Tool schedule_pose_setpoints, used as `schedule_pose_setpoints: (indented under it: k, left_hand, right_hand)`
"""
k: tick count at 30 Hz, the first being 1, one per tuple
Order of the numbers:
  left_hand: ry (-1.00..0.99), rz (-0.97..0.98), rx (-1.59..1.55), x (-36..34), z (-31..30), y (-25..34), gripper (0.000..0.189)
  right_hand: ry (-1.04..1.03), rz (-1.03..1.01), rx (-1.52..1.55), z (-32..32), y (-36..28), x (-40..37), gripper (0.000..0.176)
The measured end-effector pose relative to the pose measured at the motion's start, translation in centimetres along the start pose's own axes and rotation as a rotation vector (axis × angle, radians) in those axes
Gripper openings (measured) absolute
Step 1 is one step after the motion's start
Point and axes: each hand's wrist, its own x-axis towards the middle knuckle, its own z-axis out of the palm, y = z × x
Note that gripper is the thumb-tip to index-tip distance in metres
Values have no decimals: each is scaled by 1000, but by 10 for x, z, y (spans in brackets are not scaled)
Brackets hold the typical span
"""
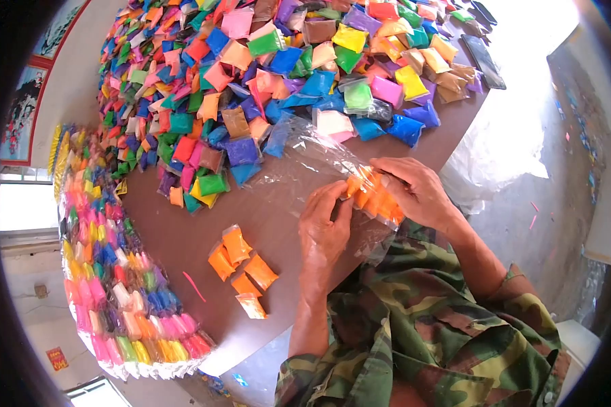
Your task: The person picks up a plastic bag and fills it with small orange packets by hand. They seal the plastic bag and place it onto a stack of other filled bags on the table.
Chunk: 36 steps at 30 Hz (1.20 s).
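A clear plastic bag [319, 150] stretches across the table edge in front of me, with several orange packets [375, 197] bunched in its near end. My left hand [324, 220] pinches the bag's left side, thumb and fingers together. On the other side, my right hand [417, 190] is curled over the bag and the orange packets, gripping them. Several loose orange packets [259, 271] lie on the brown tabletop to the left of my left hand. The bag's far end reaches toward the big heap of coloured packets [292, 61].
Filled bags of coloured packets [115, 292] are stacked along the table's left side. A pink strip [194, 286] lies on the brown table [183, 237]. At the back right rests a dark flat object [483, 61]. White plastic sheeting [499, 152] hangs beyond the right edge.
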Motion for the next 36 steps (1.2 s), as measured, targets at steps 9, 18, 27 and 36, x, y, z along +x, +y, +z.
schedule_pose_setpoints:
  k: [9,18,27,36]
  left_hand:
    - [-33,90,105,4,-2,-6,27]
    - [-37,185,167,-1,0,-7,26]
    - [-34,98,177,-7,0,2,27]
    - [120,-185,419,-69,-88,-4,29]
  right_hand:
    - [-8,-22,-15,3,4,4,35]
    - [43,-43,-33,8,3,1,37]
    - [69,-35,-36,13,1,-1,37]
    - [34,17,20,8,1,-2,36]
